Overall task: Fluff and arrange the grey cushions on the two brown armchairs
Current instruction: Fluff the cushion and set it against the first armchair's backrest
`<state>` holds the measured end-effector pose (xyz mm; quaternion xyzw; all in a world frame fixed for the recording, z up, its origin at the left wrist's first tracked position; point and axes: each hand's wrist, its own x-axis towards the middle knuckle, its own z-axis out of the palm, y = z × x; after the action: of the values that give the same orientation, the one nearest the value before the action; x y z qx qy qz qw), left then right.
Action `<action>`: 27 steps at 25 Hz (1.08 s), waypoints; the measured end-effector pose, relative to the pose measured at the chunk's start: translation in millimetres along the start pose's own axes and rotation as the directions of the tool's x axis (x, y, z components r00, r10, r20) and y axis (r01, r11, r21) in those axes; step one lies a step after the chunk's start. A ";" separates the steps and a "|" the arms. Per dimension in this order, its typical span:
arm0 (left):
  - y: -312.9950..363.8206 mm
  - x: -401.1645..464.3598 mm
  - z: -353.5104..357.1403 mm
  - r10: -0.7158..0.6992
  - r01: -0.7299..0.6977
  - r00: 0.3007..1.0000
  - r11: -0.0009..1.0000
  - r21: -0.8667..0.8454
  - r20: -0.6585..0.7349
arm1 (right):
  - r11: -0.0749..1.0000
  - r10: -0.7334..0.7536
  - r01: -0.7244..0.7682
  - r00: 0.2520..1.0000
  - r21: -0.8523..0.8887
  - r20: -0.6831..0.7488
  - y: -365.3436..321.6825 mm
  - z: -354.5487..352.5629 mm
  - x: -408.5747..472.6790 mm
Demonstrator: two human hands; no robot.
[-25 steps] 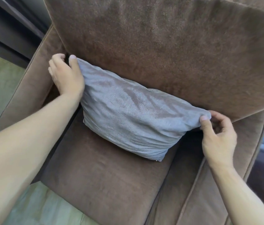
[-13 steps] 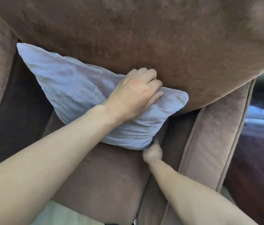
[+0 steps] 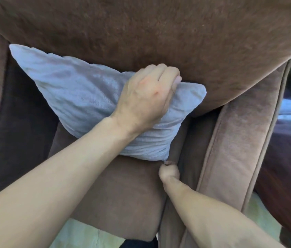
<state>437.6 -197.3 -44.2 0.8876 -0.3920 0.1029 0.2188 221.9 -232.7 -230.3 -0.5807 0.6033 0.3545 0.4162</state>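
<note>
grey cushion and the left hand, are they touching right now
Touching. The head view shows the left hand pressed on the grey cushion, fingers curled over its top edge against the armchair backrest.

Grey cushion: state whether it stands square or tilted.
Tilted. The grey cushion leans against the backrest, one corner down on the seat.

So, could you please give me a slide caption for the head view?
Left hand presses the grey cushion against the brown armchair; right hand at its lower corner.
</note>
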 end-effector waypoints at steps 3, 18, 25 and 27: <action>14.3 3.8 0.8 0.049 -0.057 0.986 0.997 0.047 0.157 | 0.978 -0.206 0.206 0.979 0.035 -0.010 -13.5 -10.4 -1.6; 64.2 -15.7 -20.8 0.016 -0.030 0.996 0.987 0.158 0.087 | 0.675 -0.684 0.701 0.711 0.228 -0.160 -56.5 -80.1 -86.8; 94.3 -79.1 -28.1 -0.355 0.190 0.837 0.902 0.387 0.416 | 0.491 -0.871 0.870 0.491 -0.040 -0.026 -67.8 -153.4 -105.6; 111.2 -91.5 -30.2 -0.473 0.245 0.719 0.858 0.452 0.509 | 0.342 -0.915 0.903 0.383 -0.261 0.127 -55.8 -170.9 -105.3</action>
<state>293.4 -190.0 -15.7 0.9567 -0.2327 -0.1624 -0.0649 259.8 -349.8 -62.2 -0.8781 0.1291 0.1347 0.4407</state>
